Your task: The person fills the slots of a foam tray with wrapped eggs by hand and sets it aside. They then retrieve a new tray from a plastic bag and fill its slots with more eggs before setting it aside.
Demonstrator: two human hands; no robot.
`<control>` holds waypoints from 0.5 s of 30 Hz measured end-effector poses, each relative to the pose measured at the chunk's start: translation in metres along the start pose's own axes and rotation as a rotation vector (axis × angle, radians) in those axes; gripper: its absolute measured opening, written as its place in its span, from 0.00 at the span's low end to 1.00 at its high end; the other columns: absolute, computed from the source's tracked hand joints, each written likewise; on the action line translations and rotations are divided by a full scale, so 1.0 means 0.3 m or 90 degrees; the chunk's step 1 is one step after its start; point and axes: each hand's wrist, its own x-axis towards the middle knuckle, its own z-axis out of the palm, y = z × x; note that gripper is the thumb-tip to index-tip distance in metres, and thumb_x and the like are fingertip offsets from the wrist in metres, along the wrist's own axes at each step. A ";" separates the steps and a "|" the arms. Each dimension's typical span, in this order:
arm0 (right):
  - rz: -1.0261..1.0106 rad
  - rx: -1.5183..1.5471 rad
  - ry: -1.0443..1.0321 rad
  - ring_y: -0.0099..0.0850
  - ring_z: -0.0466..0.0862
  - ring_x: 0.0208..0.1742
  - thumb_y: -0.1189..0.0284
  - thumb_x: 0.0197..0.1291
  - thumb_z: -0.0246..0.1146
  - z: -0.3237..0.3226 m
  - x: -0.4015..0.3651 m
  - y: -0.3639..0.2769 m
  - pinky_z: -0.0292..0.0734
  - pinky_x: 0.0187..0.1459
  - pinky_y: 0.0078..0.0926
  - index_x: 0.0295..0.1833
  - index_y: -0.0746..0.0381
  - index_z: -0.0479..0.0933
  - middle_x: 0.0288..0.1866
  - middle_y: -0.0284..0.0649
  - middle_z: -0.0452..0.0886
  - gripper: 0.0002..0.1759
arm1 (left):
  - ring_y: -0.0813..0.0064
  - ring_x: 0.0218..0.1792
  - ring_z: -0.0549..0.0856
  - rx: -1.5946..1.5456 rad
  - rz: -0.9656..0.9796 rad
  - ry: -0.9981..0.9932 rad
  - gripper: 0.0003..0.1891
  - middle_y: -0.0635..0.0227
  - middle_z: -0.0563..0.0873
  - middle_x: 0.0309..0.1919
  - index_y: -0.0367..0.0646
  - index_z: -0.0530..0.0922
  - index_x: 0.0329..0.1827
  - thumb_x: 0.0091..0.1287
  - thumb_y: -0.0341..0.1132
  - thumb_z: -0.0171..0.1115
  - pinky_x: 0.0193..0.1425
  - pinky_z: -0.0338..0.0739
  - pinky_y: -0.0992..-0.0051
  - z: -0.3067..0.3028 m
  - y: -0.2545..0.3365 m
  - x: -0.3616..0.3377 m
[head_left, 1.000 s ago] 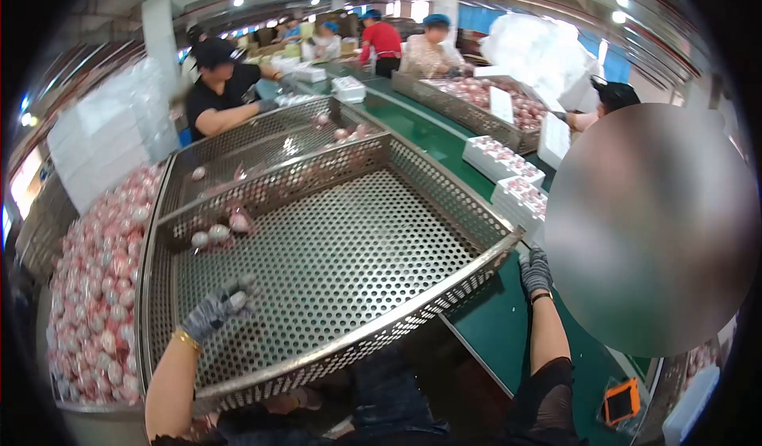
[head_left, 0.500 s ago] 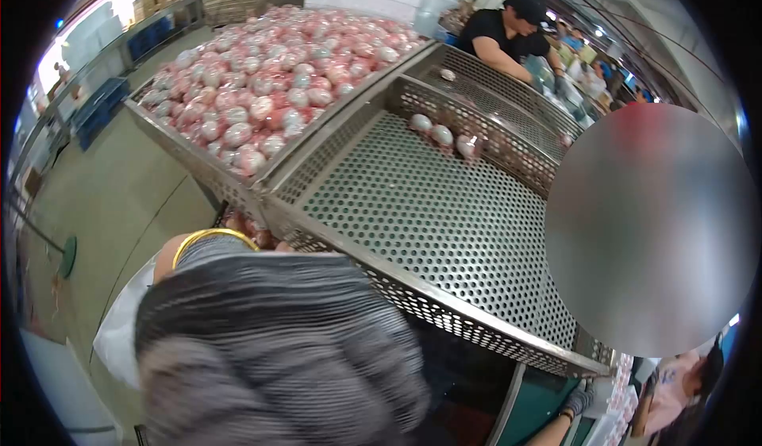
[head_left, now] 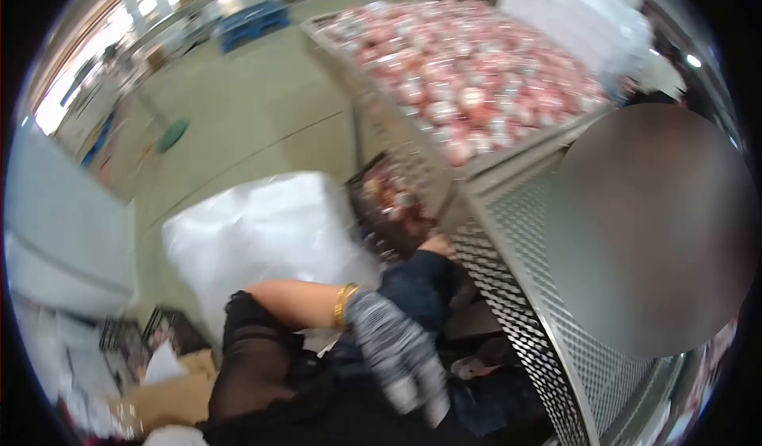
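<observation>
My left hand, in a grey-and-black striped knit glove with a gold bracelet at the wrist, hangs over my dark clothing. Its fingers point down, slightly apart, with nothing seen in them; motion blurs them. Right of it stands a perforated metal tray. Beyond the tray, a metal bin holds many round, plastic-wrapped items, red and whitish. A dark crate with similar reddish items sits below the bin. My right hand is out of sight.
A large white wrapped bundle rests on the left. Lower left are cardboard and dark crates. Blue pallets and a green round stand base are farther back. A blurred disc covers part of the tray.
My view has swung left and down. My left hand has dropped from close before the camera to over my lap. The gloved hand at lower right has left view.
</observation>
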 end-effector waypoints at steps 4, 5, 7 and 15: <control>-0.070 0.033 -0.058 0.46 0.76 0.54 0.61 0.62 0.53 0.151 0.069 -0.175 0.68 0.58 0.33 0.55 0.70 0.73 0.54 0.55 0.76 0.24 | 0.72 0.46 0.79 0.206 -0.107 0.704 0.24 0.62 0.80 0.46 0.37 0.68 0.63 0.67 0.39 0.58 0.51 0.74 0.73 0.008 -0.405 -0.259; -0.079 0.042 -0.072 0.46 0.76 0.54 0.61 0.62 0.53 0.184 0.075 -0.205 0.68 0.58 0.33 0.54 0.70 0.73 0.54 0.55 0.76 0.24 | 0.72 0.46 0.79 0.041 -0.065 0.747 0.23 0.63 0.80 0.46 0.38 0.69 0.62 0.65 0.36 0.59 0.51 0.75 0.73 -0.013 -0.563 -0.396; -0.093 0.046 -0.092 0.46 0.76 0.54 0.61 0.61 0.53 0.234 0.090 -0.260 0.68 0.58 0.33 0.54 0.70 0.74 0.54 0.55 0.76 0.24 | 0.73 0.44 0.80 -0.396 0.146 0.914 0.22 0.64 0.81 0.45 0.41 0.70 0.61 0.63 0.33 0.60 0.49 0.76 0.73 -0.006 -0.788 -0.580; -0.120 0.053 -0.150 0.46 0.76 0.53 0.62 0.61 0.53 0.328 0.117 -0.370 0.68 0.57 0.33 0.53 0.70 0.74 0.52 0.55 0.76 0.23 | 0.63 0.33 0.81 -0.573 -0.375 1.658 0.27 0.70 0.78 0.49 0.60 0.67 0.59 0.57 0.50 0.65 0.31 0.78 0.64 0.332 -1.294 -1.156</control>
